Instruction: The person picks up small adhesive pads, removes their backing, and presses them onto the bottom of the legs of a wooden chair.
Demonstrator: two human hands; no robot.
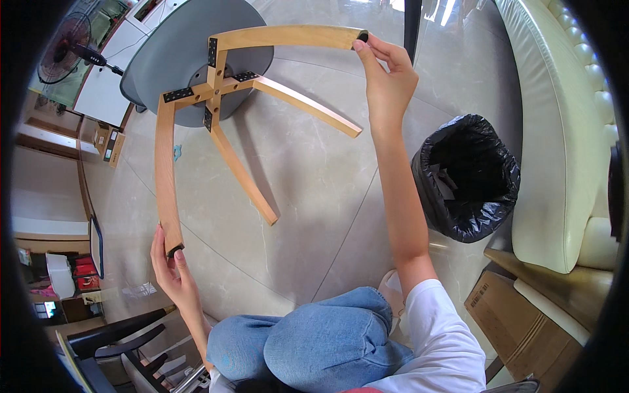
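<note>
A chair lies tipped over on the floor, its grey seat [151, 72] turned so that the wooden leg frame [213, 98] faces me. Black plates with screws mark where the legs join the frame. My right hand [391, 82] pinches the black foot cap [362, 37] at the tip of the upper leg [288, 36]. Around the tip of the left leg [166, 177], which also has a black cap [174, 251], the thumb and fingers of my left hand [173, 275] are closed. The two other legs [308, 108] [246, 177] show bare wooden ends, untouched.
A bin with a black liner [481, 164] stands to the right, beside a cream sofa [550, 131]. Cardboard [517, 321] lies at the lower right. A standing fan [69, 49] is at the far left. Dark chair parts [124, 337] sit at the lower left.
</note>
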